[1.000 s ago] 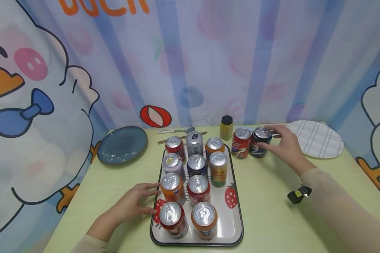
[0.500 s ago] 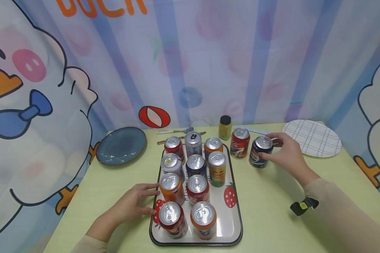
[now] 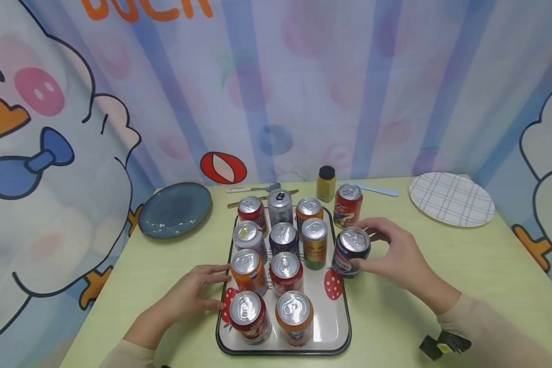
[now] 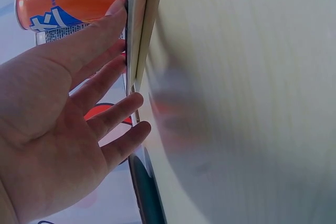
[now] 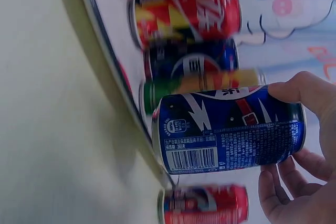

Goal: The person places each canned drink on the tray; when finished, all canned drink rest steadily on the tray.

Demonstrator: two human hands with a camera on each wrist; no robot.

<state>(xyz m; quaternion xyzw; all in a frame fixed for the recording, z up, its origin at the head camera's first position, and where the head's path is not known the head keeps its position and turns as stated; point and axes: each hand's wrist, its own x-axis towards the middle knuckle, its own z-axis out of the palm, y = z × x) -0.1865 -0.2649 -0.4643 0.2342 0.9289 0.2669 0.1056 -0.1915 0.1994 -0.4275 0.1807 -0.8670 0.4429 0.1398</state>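
My right hand [image 3: 397, 258] grips a dark blue Pepsi can [image 3: 351, 252] between thumb and fingers, near its top. That can is beside the tray's right edge, slightly tilted; in the right wrist view its barcode side [image 5: 231, 135] faces the camera. Several upright drink cans fill much of the strawberry-print tray [image 3: 326, 327], among them a green-and-gold can [image 3: 315, 244] and an orange can [image 3: 248, 273]. At the tray's left edge rests my left hand [image 3: 188, 294], fingers loosely extended, its fingertips at the rim. The left wrist view shows this hand [image 4: 68, 114] holding nothing.
Behind the tray's right corner stands a red can [image 3: 348, 207], near a yellow jar with a black lid [image 3: 326, 185]. A dark plate [image 3: 175, 209] lies left, a checked plate [image 3: 451, 199] right. Cutlery, including a pale blue knife [image 3: 377, 189], lies along the back.
The right hand has carried the Pepsi can away from beside the red can, leftward and toward the viewer, to the tray's right edge. My left hand has stayed in place.
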